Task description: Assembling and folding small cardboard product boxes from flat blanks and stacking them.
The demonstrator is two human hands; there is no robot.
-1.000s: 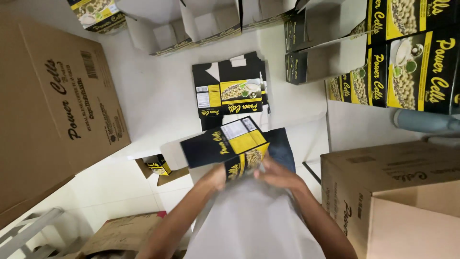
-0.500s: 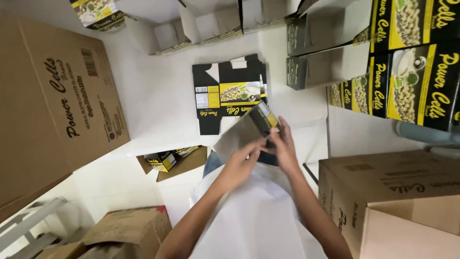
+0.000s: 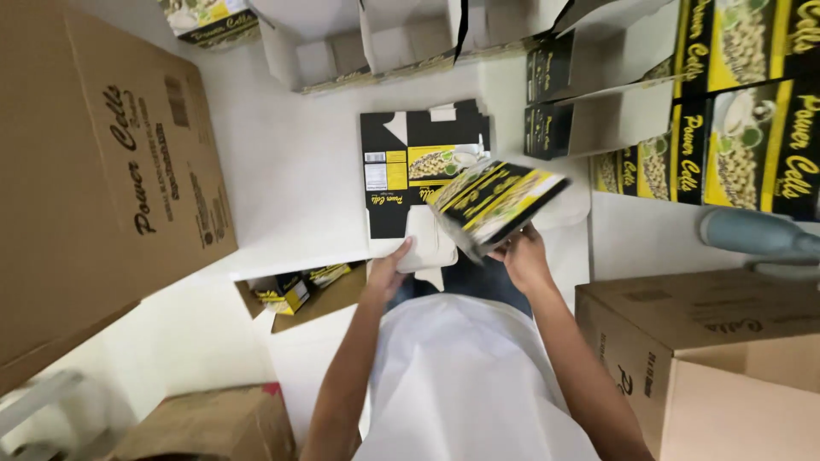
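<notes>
The right hand (image 3: 523,260) pinches the lower edge of a half-folded black-and-yellow carton (image 3: 497,203) at frame centre, while the left hand (image 3: 389,266) presses fingers on its white inner flap (image 3: 430,242). Thin printed cardboard, it looks light, springy and easily creased, best held by its edges. A flat carton blank (image 3: 410,162) lies on the white table (image 3: 290,171) just above.

a packing workroom: white table (image 3: 290,171), brown shipping cartons (image 3: 102,171), stacks of flat and folded black-and-yellow retail boxes (image 3: 735,111)
</notes>
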